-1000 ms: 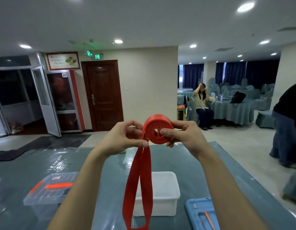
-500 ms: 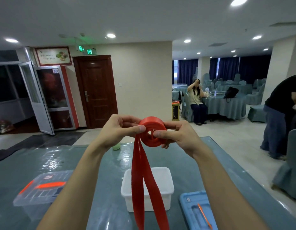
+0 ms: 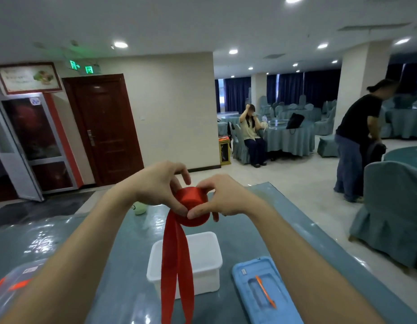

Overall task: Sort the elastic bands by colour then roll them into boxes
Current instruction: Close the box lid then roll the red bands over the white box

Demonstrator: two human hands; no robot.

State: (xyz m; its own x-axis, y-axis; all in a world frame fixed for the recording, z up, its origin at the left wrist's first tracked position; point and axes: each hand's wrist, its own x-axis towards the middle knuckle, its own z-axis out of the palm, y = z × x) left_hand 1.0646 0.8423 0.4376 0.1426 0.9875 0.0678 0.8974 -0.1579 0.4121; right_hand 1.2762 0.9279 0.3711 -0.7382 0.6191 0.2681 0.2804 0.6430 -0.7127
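Note:
A red elastic band (image 3: pixel 192 206) is partly wound into a thick roll, held in the air above the table. My left hand (image 3: pixel 159 187) grips the roll's left side, thumb underneath. My right hand (image 3: pixel 220 198) pinches it from the right, thumb on the front face. Two loose tails of the red band (image 3: pixel 176 272) hang straight down from the roll, in front of an open white box (image 3: pixel 208 265) standing on the table below.
A blue lid (image 3: pixel 261 291) with an orange strip lies right of the white box. A clear lidded box (image 3: pixel 13 280) with orange clips sits at the left. A pale green object (image 3: pixel 139 208) lies farther back. Two people and covered chairs are at the right.
The roll has tipped so its outer face points toward me, and both hands have lowered a little and closed tighter around it. The view has swung down and left.

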